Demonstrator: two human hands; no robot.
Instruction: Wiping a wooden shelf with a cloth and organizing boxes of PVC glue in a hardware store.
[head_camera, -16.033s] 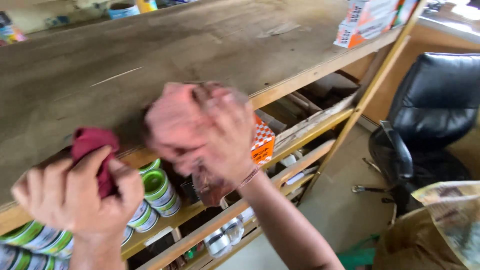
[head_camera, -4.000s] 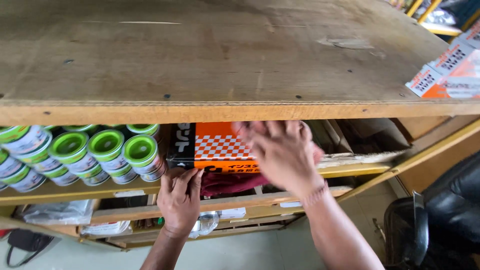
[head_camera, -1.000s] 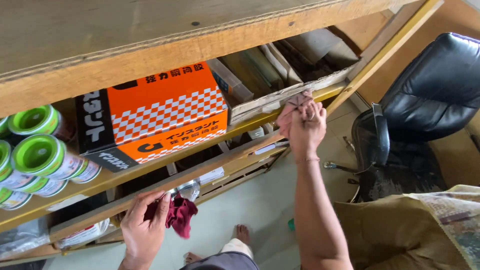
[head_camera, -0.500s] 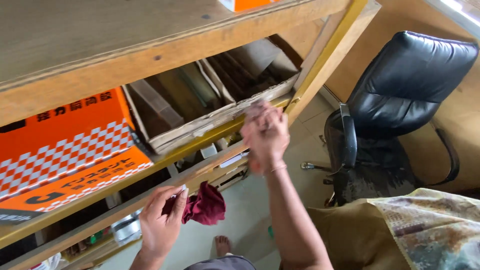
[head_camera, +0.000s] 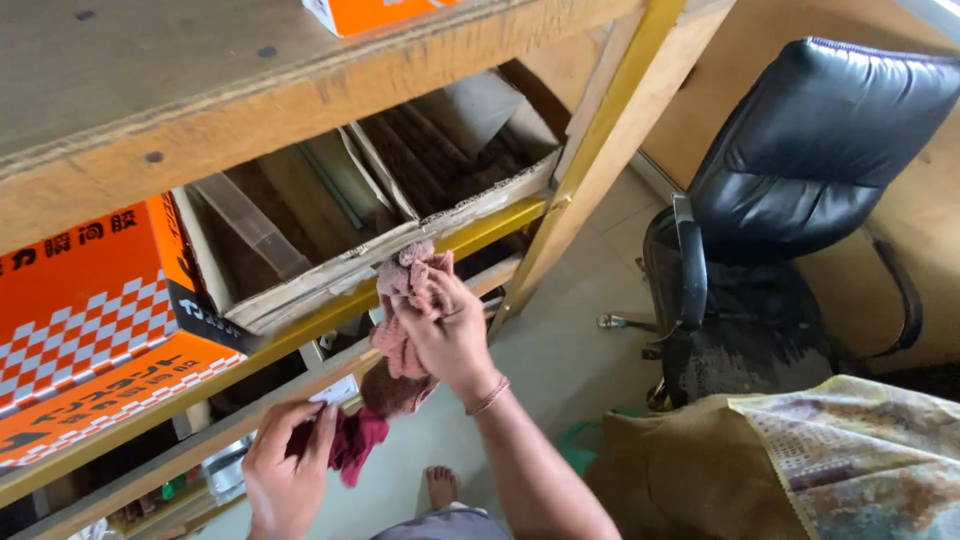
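Observation:
My right hand (head_camera: 447, 330) grips a pink cloth (head_camera: 408, 290) and presses it against the yellow front edge of the middle shelf (head_camera: 480, 222), just below a torn cardboard box (head_camera: 400, 175). Part of the cloth hangs down under the hand. Lower left, my left hand (head_camera: 288, 470) holds a dark red cloth (head_camera: 352, 445) against the wooden edge of the lower shelf (head_camera: 180, 450).
An orange box with a checked pattern (head_camera: 85, 340) sits on the middle shelf at left. The thick wooden top shelf (head_camera: 250, 110) carries another orange box at its edge. A black office chair (head_camera: 790, 210) stands right. Patterned cloth (head_camera: 860, 450) covers something at bottom right. My bare foot (head_camera: 440, 485) shows below.
The view has swung right along the shelves, from green-lidded tins to the cardboard box and chair. My right hand moved right along the middle shelf edge; my left followed on the lower one.

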